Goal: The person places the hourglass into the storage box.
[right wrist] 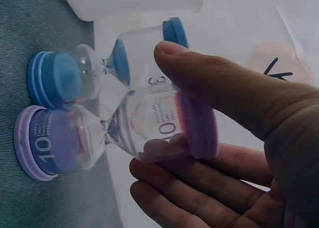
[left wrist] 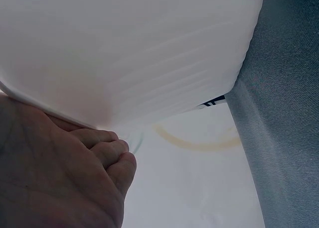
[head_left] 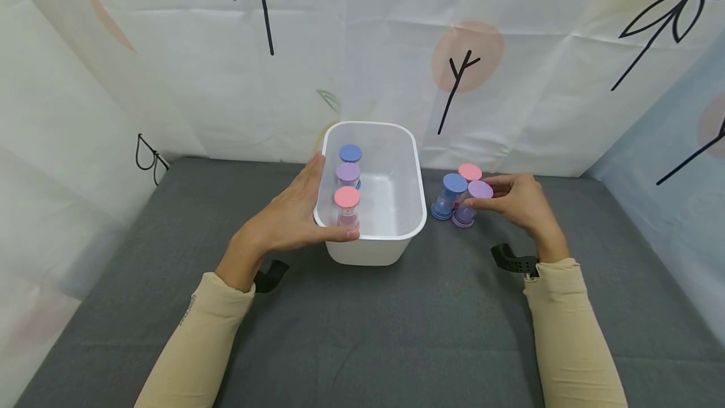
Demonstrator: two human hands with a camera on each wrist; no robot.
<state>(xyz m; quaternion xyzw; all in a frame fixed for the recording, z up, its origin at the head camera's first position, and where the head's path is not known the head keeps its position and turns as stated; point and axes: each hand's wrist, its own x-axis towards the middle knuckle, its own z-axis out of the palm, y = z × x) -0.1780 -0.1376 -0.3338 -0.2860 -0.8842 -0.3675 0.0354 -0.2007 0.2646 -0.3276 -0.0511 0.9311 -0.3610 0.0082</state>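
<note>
My left hand [head_left: 279, 218] grips the left side of a white plastic bin [head_left: 370, 253], its thumb over the near rim. In the left wrist view its fingers [left wrist: 107, 143] bend against the bin's outer wall. Inside the bin, a blue-capped sand timer [head_left: 350, 153], a purple one [head_left: 348, 173] and a pink one [head_left: 347, 198] line the left side. Right of the bin, my right hand [head_left: 522, 203] pinches the upper end of a purple sand timer [right wrist: 62, 141], marked 10. A blue sand timer [right wrist: 55, 78] and a pink one [head_left: 469, 172], partly hidden, stand beside it.
Dark grey cloth covers the table [head_left: 362, 339]. A pale patterned curtain [head_left: 374, 49] rises right behind the bin and timers, with more fabric on both sides. Black straps [head_left: 512, 261] sit at both wrists.
</note>
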